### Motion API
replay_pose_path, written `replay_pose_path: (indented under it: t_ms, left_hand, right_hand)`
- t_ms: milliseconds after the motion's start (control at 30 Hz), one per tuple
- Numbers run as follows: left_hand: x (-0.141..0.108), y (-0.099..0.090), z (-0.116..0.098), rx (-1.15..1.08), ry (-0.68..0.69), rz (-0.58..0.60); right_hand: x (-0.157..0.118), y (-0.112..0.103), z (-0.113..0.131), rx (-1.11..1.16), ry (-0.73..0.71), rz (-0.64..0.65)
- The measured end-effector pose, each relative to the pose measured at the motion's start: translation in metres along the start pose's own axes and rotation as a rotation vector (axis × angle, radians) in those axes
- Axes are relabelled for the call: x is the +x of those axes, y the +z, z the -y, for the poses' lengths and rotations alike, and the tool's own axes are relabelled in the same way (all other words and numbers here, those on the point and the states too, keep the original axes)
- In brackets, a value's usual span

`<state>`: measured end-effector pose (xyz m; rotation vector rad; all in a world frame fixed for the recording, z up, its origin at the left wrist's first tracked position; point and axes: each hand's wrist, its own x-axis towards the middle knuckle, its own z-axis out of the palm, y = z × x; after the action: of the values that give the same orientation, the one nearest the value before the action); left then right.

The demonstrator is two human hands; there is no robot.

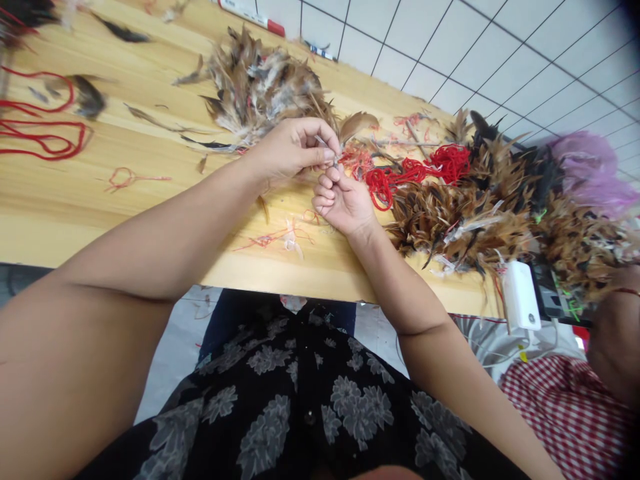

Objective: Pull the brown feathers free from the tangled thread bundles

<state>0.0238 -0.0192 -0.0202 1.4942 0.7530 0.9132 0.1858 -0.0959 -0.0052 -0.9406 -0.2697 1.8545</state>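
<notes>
My left hand [300,150] and my right hand [347,203] meet fingertip to fingertip above the wooden table. Thumb and forefinger of the left are pinched together, and the right's are closed against them from below, its other fingers curled. A brown feather [359,124] sticks out up and right from the pinch. Its quill end is mostly hidden by the fingers. Just behind the left hand lies a big bunch of brown and pale feathers [270,87]. Red cord [417,173] lies in a tangled heap to the right of the hands.
Brown feather bundles [460,213] cover the table's right side, with a pink plastic bag [593,170] behind. A white power bank [521,293] sits at the front edge. Red cord loops [45,140] lie left. A red-capped marker [250,17] rests at the far edge. Another person's arm [617,333] is right.
</notes>
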Motion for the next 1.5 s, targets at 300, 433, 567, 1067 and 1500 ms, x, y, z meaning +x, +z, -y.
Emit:
replay_pose_path:
  t_ms: [300,433,567,1067,1500]
  left_hand:
    - [-0.001,-0.002,-0.008,-0.029,-0.073,0.042]
    - [0.001,-0.002,-0.012,0.071,-0.039,0.026]
    - [0.0,0.004,-0.016,0.165,0.003,0.02]
    - [-0.001,0.013,-0.002,0.275,0.168,-0.092]
    - [0.003,0.009,-0.002,0.179,0.103,-0.065]
  right_hand:
    - [0.004,-0.004,0.001,-0.089,-0.051,-0.008]
    - [0.006,-0.006,0.0,-0.123,-0.065,-0.006]
    - [0.004,-0.002,-0.001,-0.086,-0.047,-0.03]
    - [0.001,0.004,-0.002,0.042,0.024,-0.052]
    - [0.002,0.002,-0.004,-0.091,-0.025,-0.056]
